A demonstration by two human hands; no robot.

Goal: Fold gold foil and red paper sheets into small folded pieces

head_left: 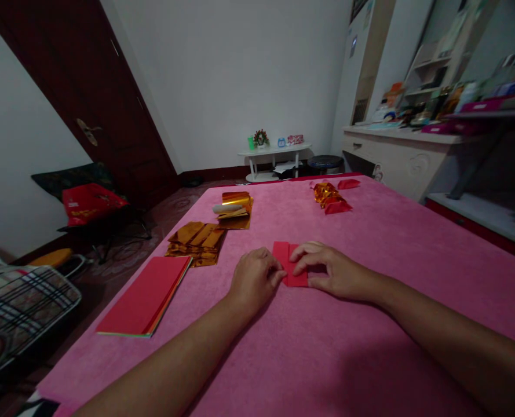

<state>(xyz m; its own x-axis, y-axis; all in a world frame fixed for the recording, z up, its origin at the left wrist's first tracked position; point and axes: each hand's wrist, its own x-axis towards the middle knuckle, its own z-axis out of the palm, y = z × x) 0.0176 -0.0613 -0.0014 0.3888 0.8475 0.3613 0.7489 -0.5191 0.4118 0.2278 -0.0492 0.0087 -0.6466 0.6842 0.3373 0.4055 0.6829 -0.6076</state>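
A small piece of folded red paper (298,279) lies on the pink tabletop between my two hands. My left hand (257,272) pinches its left edge, thumb and fingers pressed together. From the right, my right hand (327,267) rests curved fingers on the paper's upper face, with the thumb low at its right edge. A fold line runs down the paper near its middle. Left of my left forearm is a stack of coloured paper (146,295) with red on top. Beyond it sit folded gold foil sheets (198,240).
A gold foil roll (235,200) lies on more foil at the table's far left. Gold and red folded pieces (327,196) sit at the far right of the pink cloth (370,347). A chair with a red bag (92,202) stands left; a white dresser (396,150) stands right.
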